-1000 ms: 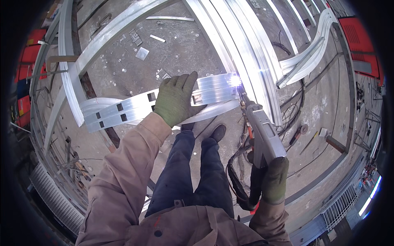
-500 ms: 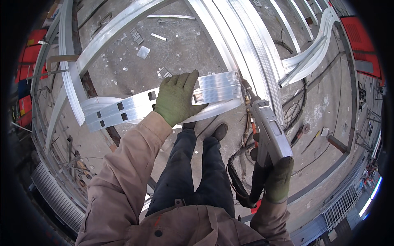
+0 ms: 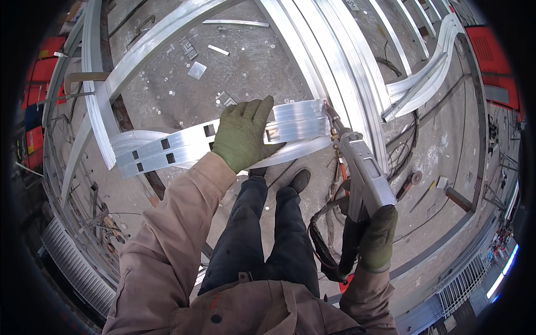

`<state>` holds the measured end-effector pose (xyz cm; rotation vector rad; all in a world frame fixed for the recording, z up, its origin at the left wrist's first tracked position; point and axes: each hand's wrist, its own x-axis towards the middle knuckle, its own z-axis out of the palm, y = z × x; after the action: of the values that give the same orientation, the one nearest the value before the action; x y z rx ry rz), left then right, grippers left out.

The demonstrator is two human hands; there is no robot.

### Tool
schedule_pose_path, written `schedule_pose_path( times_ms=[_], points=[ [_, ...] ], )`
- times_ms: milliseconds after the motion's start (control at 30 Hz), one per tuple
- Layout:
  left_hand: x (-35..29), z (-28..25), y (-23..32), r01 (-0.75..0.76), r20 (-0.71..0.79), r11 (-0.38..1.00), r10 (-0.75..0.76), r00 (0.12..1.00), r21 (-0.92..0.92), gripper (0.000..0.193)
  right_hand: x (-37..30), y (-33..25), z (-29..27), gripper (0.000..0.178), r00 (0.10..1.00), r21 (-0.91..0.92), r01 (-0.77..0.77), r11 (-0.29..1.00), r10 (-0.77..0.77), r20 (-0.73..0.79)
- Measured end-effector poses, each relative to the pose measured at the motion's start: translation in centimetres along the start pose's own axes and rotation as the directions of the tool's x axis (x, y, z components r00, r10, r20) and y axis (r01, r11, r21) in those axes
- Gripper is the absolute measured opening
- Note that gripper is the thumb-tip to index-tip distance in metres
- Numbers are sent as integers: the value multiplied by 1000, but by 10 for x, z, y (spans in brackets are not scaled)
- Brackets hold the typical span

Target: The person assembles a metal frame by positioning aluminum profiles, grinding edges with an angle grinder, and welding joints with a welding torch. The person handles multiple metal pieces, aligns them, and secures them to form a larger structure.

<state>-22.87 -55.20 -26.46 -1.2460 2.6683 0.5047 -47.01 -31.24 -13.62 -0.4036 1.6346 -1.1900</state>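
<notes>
My left hand [image 3: 243, 134], in a green work glove, lies flat across a silvery aluminium strip [image 3: 187, 148] with square cutouts. Its fingers stretch past the strip's far edge and the thumb points right. A grey welding gun [image 3: 365, 170] is gripped in my gloved right hand [image 3: 379, 237], which is closed round its rear part; the fingers are partly hidden. The gun's nozzle [image 3: 333, 116] sits at the strip's right end, beside a long aluminium profile [image 3: 340, 72]. Whether the tip touches the metal, I cannot tell.
Curved aluminium profiles [image 3: 421, 84] lie at the far right. A rusty clamp [image 3: 86, 77] is at the left frame. Cables [image 3: 321, 234] hang below the gun. On the floor are a small metal square [image 3: 196, 70] and a grinder-like tool [image 3: 410, 181]. Red machines [image 3: 494, 64] stand at the right edge.
My right hand and the rear of the welding gun have shifted slightly away from my body. The left hand stays on the strip, and the nozzle remains at the strip's end.
</notes>
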Motion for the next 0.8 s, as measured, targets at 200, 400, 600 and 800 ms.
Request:
schedule_pose_path(
  times_ms=[200, 400, 600, 800],
  points=[
    [0, 2, -1, -6, -21, 1000, 7, 1000, 7, 114, -2, 4, 3, 98, 999, 31, -10, 999, 11, -41],
    [2, 1, 0, -3, -8, 1000, 3, 1000, 25, 116, -5, -4, 5, 91, 999, -29, -1, 1000, 0, -37],
    [1, -1, 1, 6, 9, 1000, -6, 1000, 11, 116, -16, -7, -4, 90, 1000, -121, -10, 993, 7, -27],
    [1, -1, 0, -7, -3, 1000, 7, 1000, -10, 114, -29, -4, -7, 98, 997, -40, 7, 999, -10, -74]
  ],
)
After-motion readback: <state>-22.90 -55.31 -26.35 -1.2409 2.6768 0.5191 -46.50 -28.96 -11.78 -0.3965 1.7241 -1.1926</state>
